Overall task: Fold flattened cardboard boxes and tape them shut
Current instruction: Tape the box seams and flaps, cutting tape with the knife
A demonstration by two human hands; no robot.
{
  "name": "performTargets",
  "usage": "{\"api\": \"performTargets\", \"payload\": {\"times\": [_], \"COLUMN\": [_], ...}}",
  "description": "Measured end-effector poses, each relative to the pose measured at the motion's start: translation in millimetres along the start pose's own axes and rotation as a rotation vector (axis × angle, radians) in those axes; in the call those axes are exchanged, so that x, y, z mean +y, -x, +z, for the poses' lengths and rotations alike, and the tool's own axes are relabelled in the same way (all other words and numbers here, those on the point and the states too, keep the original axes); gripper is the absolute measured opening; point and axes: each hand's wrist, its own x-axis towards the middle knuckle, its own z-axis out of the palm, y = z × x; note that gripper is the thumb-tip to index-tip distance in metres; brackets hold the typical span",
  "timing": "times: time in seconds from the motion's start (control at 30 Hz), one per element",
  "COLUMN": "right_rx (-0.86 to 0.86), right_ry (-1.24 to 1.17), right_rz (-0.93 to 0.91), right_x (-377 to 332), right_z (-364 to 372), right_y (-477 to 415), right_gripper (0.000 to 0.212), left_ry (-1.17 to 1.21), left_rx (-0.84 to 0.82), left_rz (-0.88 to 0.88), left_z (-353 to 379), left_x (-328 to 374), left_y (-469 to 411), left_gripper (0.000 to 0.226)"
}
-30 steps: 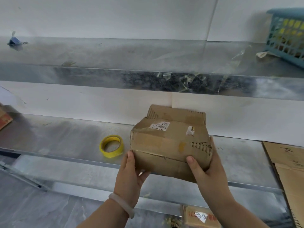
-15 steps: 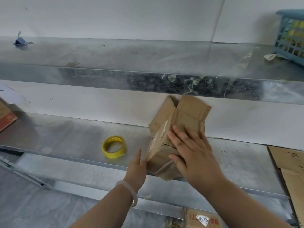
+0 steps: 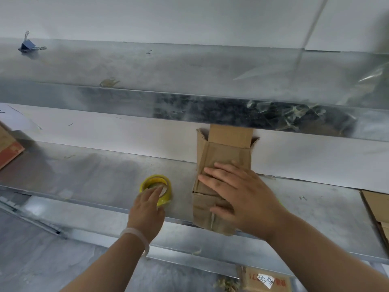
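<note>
Whereas a second ago both hands were holding the cardboard box (image 3: pixel 223 157) up off the surface (image 3: pixel 94 171), the box is now lying flat on it, directly under the right hand (image 3: pixel 242 192). Its near end is overhanging the front edge below the wrist. Its far flaps are standing open beyond the fingertips, toward the wall. The right hand is pressing down on the top face with its palm flat and its fingers straight and spread, gripping nothing. A folded seam is showing beside the thumb, but whether tape is already crossing it is hard to tell.

The left hand (image 3: pixel 147 205) has let go of the box and is reaching for the yellow tape roll (image 3: pixel 156 184), which is sitting just left of the box. Its fingers are lying extended over the roll's near rim, apparently touching it but not yet curling round it, so this hand is holding nothing either.

Folding at this end appears to be giving way to taping, with the right hand pinning the box so the flaps are not springing back.

Flattened cardboard (image 3: pixel 376 205) is lying far to the right of the right hand. A red-printed carton (image 3: pixel 8 148) is sitting well to the left of the left hand. An upper shelf (image 3: pixel 168 66) is running above both hands, with a binder clip (image 3: pixel 27 46) resting at its far left. A labelled box (image 3: pixel 265 281) is lying below the right forearm.
</note>
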Motion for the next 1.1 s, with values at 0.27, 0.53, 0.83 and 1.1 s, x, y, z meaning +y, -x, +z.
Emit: {"api": "performTargets", "payload": {"times": [0.27, 0.53, 0.83, 1.1], "right_rx": [0.087, 0.148, 0.251, 0.411], "right_ry": [-0.022, -0.066, -0.517, -0.466], "right_rz": [0.056, 0.232, 0.379, 0.487], "right_x": [-12.5, -26.9, -66.9, -90.1], "right_z": [-2.9, -17.7, -44.0, -34.4], "right_y": [17.1, 8.4, -43.8, -52.7], "right_gripper": [0.063, 0.061, 0.053, 0.031], "left_ry": [-0.297, 0.091, 0.242, 0.269], "left_rx": [-0.092, 0.023, 0.158, 0.15], "left_rz": [0.153, 0.268, 0.672, 0.724], "left_z": [-1.1, -50.9, -136.7, -151.3], "left_x": [-32.9, 0.7, 61.9, 62.6], "left_y": [-19.2, -27.5, -21.6, -22.2], "left_gripper": [0.045, 0.047, 0.038, 0.039]}}
